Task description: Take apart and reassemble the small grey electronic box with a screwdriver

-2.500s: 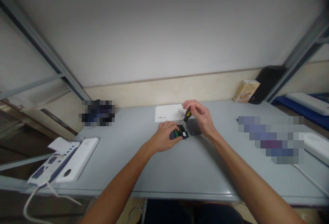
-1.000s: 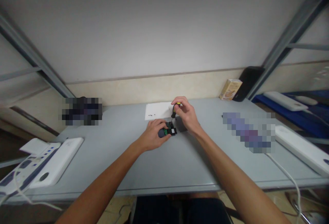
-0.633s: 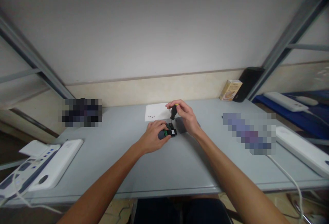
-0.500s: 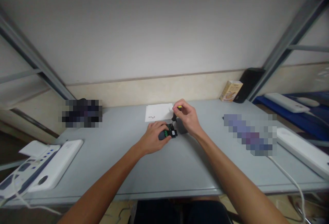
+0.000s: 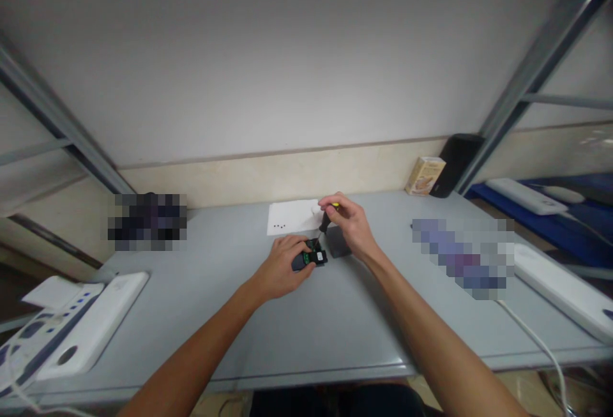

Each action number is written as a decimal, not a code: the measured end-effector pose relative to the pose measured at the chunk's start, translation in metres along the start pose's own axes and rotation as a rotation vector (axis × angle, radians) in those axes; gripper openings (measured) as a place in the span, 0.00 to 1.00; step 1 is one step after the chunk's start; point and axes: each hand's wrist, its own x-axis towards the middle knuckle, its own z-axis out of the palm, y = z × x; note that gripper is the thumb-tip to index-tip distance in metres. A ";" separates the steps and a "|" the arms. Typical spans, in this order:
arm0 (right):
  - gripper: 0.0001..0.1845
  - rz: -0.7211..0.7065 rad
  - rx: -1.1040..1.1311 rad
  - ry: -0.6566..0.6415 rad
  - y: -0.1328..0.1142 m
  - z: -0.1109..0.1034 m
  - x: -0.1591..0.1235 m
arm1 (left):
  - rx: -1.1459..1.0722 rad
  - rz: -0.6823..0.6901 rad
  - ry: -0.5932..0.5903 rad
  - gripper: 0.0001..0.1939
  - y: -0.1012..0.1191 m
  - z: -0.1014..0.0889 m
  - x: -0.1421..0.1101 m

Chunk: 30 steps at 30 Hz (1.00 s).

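My left hand is closed round a small dark electronic device whose green circuit board is exposed, pressing it to the table. In my right hand is a screwdriver with a black and yellow handle, held upright at a slight tilt. Its tip reaches down to the device near my left fingertips; the exact contact point is too small to make out. Just right of the device, partly behind my right hand, lies a dark grey block-like piece. Several tiny dark screws lie on a white sheet of paper beyond my hands.
White power strips lie at the left, and another long white one at the right. A blurred-out item lies right of my arm. A yellow box and a black case stand against the back wall.
The view has shifted slightly, so the scene sits a little lower. The screwdriver leans a bit more, and the grey piece beside it shows more. Both hands keep their hold.
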 end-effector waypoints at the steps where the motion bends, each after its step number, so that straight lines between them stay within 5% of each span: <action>1: 0.14 0.019 0.035 -0.024 0.000 0.000 0.000 | 0.000 -0.002 -0.003 0.07 0.000 0.000 0.000; 6: 0.12 0.030 0.187 -0.048 0.001 0.003 -0.002 | -0.014 -0.004 -0.039 0.08 -0.003 -0.001 0.001; 13: 0.12 0.035 0.035 0.006 -0.003 0.003 -0.002 | -0.070 -0.076 -0.020 0.21 -0.007 0.000 0.001; 30: 0.16 0.078 0.130 -0.005 0.001 0.001 0.000 | -0.040 -0.058 -0.022 0.16 -0.004 -0.001 0.003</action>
